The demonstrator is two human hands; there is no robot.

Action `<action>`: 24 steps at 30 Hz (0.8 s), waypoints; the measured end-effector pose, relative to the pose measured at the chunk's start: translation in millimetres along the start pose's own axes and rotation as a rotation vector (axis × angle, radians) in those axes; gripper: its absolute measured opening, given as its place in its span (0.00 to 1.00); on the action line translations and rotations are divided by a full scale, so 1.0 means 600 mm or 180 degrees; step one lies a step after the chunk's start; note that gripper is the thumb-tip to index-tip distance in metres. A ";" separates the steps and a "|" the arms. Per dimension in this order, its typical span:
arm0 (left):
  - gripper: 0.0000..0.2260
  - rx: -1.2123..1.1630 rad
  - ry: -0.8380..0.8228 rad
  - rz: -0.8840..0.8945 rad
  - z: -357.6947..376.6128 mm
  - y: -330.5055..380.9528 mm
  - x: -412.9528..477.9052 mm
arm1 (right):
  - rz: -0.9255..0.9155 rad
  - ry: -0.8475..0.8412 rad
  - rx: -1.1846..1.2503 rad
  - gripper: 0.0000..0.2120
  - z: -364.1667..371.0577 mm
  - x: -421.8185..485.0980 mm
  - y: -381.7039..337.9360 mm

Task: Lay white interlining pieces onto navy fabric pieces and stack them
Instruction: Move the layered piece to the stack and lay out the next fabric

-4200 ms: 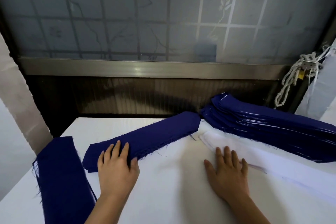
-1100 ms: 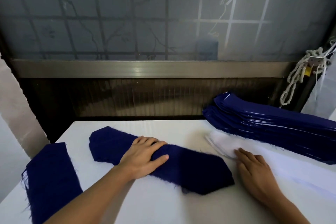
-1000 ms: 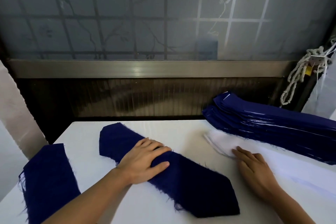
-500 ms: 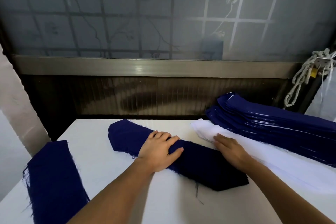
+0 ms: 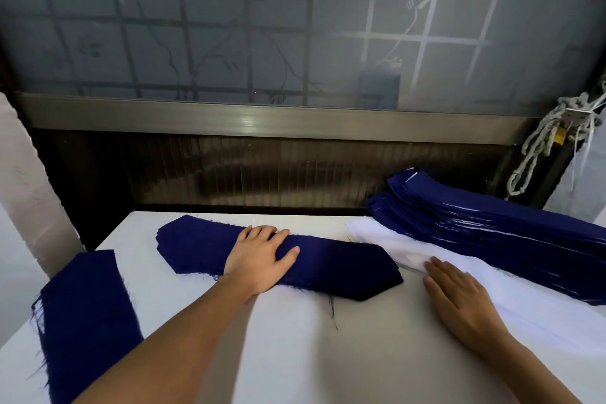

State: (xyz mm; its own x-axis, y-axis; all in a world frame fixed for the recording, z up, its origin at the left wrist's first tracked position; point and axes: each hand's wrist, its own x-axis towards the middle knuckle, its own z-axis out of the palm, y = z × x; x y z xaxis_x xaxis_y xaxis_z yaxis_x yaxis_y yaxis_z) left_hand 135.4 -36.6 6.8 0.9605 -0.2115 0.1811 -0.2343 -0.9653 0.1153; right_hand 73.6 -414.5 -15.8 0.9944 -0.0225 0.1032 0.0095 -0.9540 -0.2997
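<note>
Navy piece (image 5: 344, 267) pinned flat, white interlining (image 5: 393, 246) just beside its right tip
Left hand (image 5: 260, 257) presses the navy, fingers straight and together; right hand (image 5: 459, 295), fingers flat, slightly apart, lies nearer, at the interlining's near edge. Both strips run left-to-right.

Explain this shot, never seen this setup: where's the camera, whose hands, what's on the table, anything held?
There is no machine here. One camera is worn on a person's head, looking forward and down at their bare hands. The left hand lies flat, fingers straight, on a long navy fabric piece on the white table. The right hand lies flat too, with its fingertips at the edge of the white interlining pieces. Behind those sits a tall navy stack with white slivers between its layers. More navy fabric lies at the left edge. Neither hand grips anything.
</note>
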 end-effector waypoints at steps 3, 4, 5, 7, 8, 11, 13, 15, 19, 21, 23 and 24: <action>0.24 -0.0033 0.0473 -0.0462 -0.008 -0.006 -0.011 | -0.0059 -0.0053 -0.0114 0.36 0.001 -0.001 -0.005; 0.22 0.0089 0.0706 -0.0768 -0.016 -0.016 -0.018 | -0.0068 0.0013 -0.0132 0.36 0.002 -0.003 -0.008; 0.21 0.0242 0.0865 -0.1102 -0.024 -0.030 -0.026 | -0.0075 0.0113 -0.0168 0.36 0.002 -0.005 -0.011; 0.19 0.0428 0.0856 -0.1681 -0.039 -0.066 -0.039 | -0.0067 0.0323 -0.0297 0.36 0.000 -0.010 -0.016; 0.18 0.0471 0.0738 -0.1865 -0.044 -0.085 -0.042 | -0.0050 0.0425 -0.0352 0.37 -0.002 -0.013 -0.019; 0.12 0.0220 0.0441 -0.2069 -0.050 -0.121 -0.036 | -0.0035 0.0639 -0.0398 0.36 -0.007 -0.020 -0.027; 0.09 -0.0009 0.0365 -0.2121 -0.050 -0.117 -0.029 | -0.0043 0.0703 -0.0408 0.34 -0.009 -0.024 -0.029; 0.09 0.0227 0.0253 -0.2056 -0.052 -0.104 -0.026 | -0.0056 0.0813 -0.0418 0.33 -0.007 -0.026 -0.029; 0.09 0.0564 0.0046 -0.1657 -0.062 -0.086 -0.039 | 0.0083 0.0952 -0.0319 0.25 -0.003 -0.029 -0.026; 0.08 0.0543 0.0062 -0.1292 -0.063 -0.074 -0.059 | 0.0159 0.0924 -0.0320 0.20 -0.002 -0.028 -0.026; 0.08 0.0422 0.0012 -0.0814 -0.056 -0.060 -0.083 | 0.0305 0.0876 -0.0402 0.19 -0.003 -0.026 -0.025; 0.08 0.0294 -0.0030 -0.0558 -0.051 -0.054 -0.094 | 0.0419 0.0866 -0.0447 0.18 -0.004 -0.026 -0.026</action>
State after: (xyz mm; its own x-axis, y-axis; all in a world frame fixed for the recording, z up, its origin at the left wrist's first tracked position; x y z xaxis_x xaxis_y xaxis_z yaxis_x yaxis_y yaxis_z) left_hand 83.9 11.1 22.9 0.9868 -0.0400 0.1568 -0.0491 -0.9973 0.0541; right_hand 57.6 -400.2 -10.3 0.9214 -0.2093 0.3275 -0.1506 -0.9691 -0.1956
